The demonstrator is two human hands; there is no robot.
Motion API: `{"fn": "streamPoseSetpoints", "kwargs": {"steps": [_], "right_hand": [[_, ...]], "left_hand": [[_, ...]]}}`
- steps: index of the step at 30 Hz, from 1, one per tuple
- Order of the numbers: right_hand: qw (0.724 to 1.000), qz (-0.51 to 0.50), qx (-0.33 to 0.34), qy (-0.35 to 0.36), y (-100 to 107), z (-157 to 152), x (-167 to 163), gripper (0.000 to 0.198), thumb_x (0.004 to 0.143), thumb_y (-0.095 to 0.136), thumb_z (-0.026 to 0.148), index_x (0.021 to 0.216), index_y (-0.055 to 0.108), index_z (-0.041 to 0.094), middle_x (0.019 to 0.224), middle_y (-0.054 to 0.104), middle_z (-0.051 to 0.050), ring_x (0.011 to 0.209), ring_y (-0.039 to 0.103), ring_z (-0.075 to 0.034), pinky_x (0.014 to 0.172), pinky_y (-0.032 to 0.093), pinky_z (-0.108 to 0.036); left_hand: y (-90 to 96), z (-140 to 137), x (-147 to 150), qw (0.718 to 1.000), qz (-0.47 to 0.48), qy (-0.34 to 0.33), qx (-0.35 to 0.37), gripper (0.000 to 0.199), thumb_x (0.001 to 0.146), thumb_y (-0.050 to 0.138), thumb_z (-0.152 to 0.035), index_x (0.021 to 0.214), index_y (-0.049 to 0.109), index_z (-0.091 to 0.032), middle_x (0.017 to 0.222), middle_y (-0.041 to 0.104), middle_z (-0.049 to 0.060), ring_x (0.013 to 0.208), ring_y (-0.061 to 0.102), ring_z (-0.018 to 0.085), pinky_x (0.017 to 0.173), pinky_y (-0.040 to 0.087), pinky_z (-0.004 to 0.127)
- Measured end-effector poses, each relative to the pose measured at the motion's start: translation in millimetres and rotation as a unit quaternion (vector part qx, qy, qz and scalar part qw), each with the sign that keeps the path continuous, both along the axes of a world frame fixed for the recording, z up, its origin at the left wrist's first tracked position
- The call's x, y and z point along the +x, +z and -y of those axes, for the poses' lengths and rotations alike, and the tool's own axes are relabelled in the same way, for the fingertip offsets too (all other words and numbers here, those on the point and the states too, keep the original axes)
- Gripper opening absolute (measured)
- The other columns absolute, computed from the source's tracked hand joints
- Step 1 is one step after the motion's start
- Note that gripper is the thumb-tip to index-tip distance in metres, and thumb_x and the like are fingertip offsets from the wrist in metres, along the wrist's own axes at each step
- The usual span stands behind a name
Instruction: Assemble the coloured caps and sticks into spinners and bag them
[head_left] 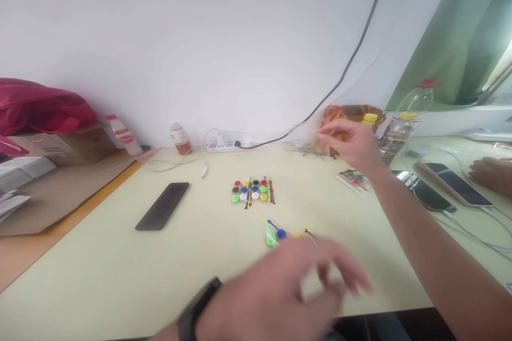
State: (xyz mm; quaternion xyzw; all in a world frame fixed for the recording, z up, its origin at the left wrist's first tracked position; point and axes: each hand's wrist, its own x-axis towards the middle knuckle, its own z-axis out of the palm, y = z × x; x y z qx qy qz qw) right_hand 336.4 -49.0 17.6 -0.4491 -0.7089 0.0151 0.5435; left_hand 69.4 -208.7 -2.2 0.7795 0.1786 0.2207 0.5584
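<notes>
My left hand (280, 282), wearing a dark wristband (200, 303), is low in front and smeared by motion. Its fingers curl toward the thumb around a small purplish thing that I cannot make out. Just beyond it lie a blue spinner (281, 234) and a green spinner (271, 238), with yellow and black arrows partly covered. My right hand (354, 144) is raised at the right, thumb and forefinger close together; what they hold is too blurred to name. Near its fingertips lies a clear, blurred heap (302, 146). Rows of coloured discs (236, 190) and arrows (272, 192) sit mid-table.
A black phone (162, 206) lies at left. Along the wall stand a drink bottle (181, 139) and a power strip (227, 145). At right are a patterned bag (336, 113), bottles (396, 130), phones (458, 184) with cables, and another person's hand (492, 175).
</notes>
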Motion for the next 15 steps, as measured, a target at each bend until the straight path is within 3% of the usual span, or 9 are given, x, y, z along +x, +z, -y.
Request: {"fn": "streamPoseSetpoints", "kwargs": {"steps": [1,3,5,7,9,10,12,15], "right_hand": [[0.998,-0.05,-0.018,0.028,6,11,-6,0.019,0.088,0.077,0.038,0.096,0.078,0.022,0.096,0.077,-0.007,0.088,0.072,-0.026,0.085,0.06,-0.046],[0.989,-0.119,-0.039,0.075,9,27,-21,0.022,0.086,0.08,0.041,0.096,0.076,0.022,0.094,0.076,-0.007,0.085,0.072,-0.024,0.08,0.061,-0.043],[0.979,-0.163,-0.05,0.109,3,36,-36,0.023,0.085,0.082,0.042,0.095,0.073,0.023,0.094,0.074,-0.006,0.087,0.072,-0.023,0.082,0.062,-0.042],[0.969,-0.194,-0.061,0.138,-11,38,-51,0.027,0.085,0.082,0.043,0.099,0.068,0.025,0.097,0.072,-0.005,0.089,0.07,-0.021,0.084,0.062,-0.04],[0.954,-0.233,-0.085,0.167,-30,37,-61,0.042,0.086,0.081,0.045,0.117,0.058,0.029,0.101,0.07,-0.003,0.092,0.069,-0.02,0.084,0.062,-0.038],[0.947,-0.242,-0.109,0.18,-39,36,-64,0.053,0.086,0.079,0.048,0.128,0.051,0.032,0.105,0.07,-0.002,0.093,0.069,-0.019,0.084,0.062,-0.038],[0.934,-0.22,-0.196,0.2,-56,36,-67,0.054,0.088,0.076,0.054,0.13,0.051,0.031,0.108,0.069,-0.003,0.091,0.068,-0.019,0.08,0.061,-0.036],[0.894,-0.074,-0.356,0.263,-69,40,-65,0.039,0.087,0.075,0.058,0.101,0.071,0.022,0.09,0.071,-0.004,0.079,0.065,-0.018,0.071,0.056,-0.032]], "left_hand": [[10.4,-14,-9,0.991,0.0,0.122,0.056,0.02,0.099,0.062,-0.031,0.117,0.07,-0.035,0.114,0.073,0.004,0.102,0.068,0.022,0.094,0.054,0.038],[20.3,-45,-24,0.943,0.026,0.307,0.129,0.033,0.094,0.071,-0.042,0.124,0.065,-0.031,0.126,0.069,0.006,0.103,0.065,0.022,0.094,0.053,0.037],[16.2,-76,-35,0.915,0.023,0.383,0.123,0.054,0.088,0.077,-0.049,0.134,0.057,-0.028,0.137,0.063,0.009,0.106,0.064,0.023,0.085,0.056,0.034],[3.6,-100,-43,0.948,-0.027,0.308,0.082,0.054,0.085,0.08,-0.05,0.127,0.062,-0.023,0.121,0.069,0.01,0.099,0.067,0.023,0.079,0.056,0.032],[-10.3,-116,-50,0.981,-0.075,0.176,0.039,0.036,0.085,0.081,-0.048,0.1,0.071,-0.016,0.098,0.073,0.009,0.086,0.068,0.02,0.079,0.056,0.031],[-16.0,-120,-53,0.986,-0.079,0.147,0.011,0.033,0.088,0.078,-0.048,0.091,0.071,-0.015,0.09,0.073,0.008,0.079,0.067,0.018,0.076,0.055,0.03],[-24.0,-124,-56,0.987,-0.053,0.153,-0.02,0.033,0.092,0.074,-0.048,0.088,0.07,-0.015,0.089,0.074,0.008,0.075,0.066,0.016,0.073,0.055,0.029],[-29.3,-125,-59,0.983,-0.014,0.18,-0.044,0.032,0.093,0.073,-0.048,0.091,0.068,-0.016,0.094,0.075,0.008,0.076,0.069,0.016,0.073,0.055,0.029]]}}
